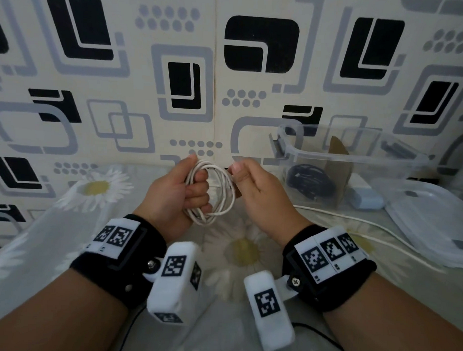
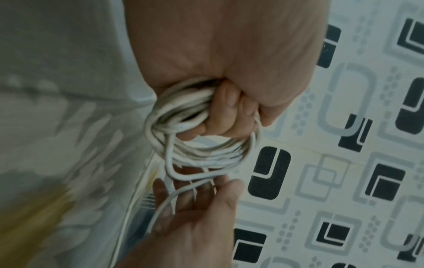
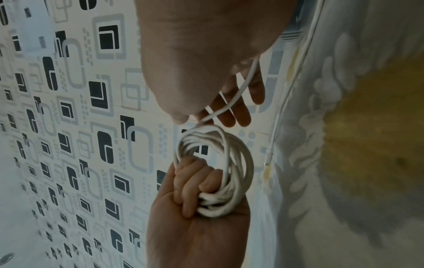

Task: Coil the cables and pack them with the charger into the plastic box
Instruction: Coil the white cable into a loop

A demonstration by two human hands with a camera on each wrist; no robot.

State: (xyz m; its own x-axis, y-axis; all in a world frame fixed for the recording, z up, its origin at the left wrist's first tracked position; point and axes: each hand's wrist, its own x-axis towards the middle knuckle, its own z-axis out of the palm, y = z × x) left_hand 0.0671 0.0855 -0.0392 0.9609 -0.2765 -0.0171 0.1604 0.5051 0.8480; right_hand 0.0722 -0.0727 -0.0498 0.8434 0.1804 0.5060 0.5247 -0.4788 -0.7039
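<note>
My left hand (image 1: pixel 198 192) grips a white cable coil (image 1: pixel 219 193) of several loops, held above the bed. Its fingers (image 2: pixel 229 116) curl through the coil (image 2: pixel 201 150). My right hand (image 1: pixel 238 175) pinches the loose strand at the coil's top right. In the right wrist view that strand (image 3: pixel 238 94) runs across the right fingers (image 3: pixel 241 112) to the coil (image 3: pixel 227 172). The clear plastic box (image 1: pixel 357 158) stands open at the right, with a coiled black cable (image 1: pixel 311 183) inside. A light-blue charger (image 1: pixel 366 199) shows at its lower right corner; I cannot tell whether it is inside.
The box lid (image 1: pixel 433 224) lies at the far right on the daisy-print bedsheet (image 1: pixel 243 249). The white cable's free length (image 1: pixel 354 221) trails over the sheet below the box, its plug end (image 3: pixel 268 157) lying flat. A brown cardboard piece (image 1: pixel 338 163) stands in the box. A patterned wall is close behind.
</note>
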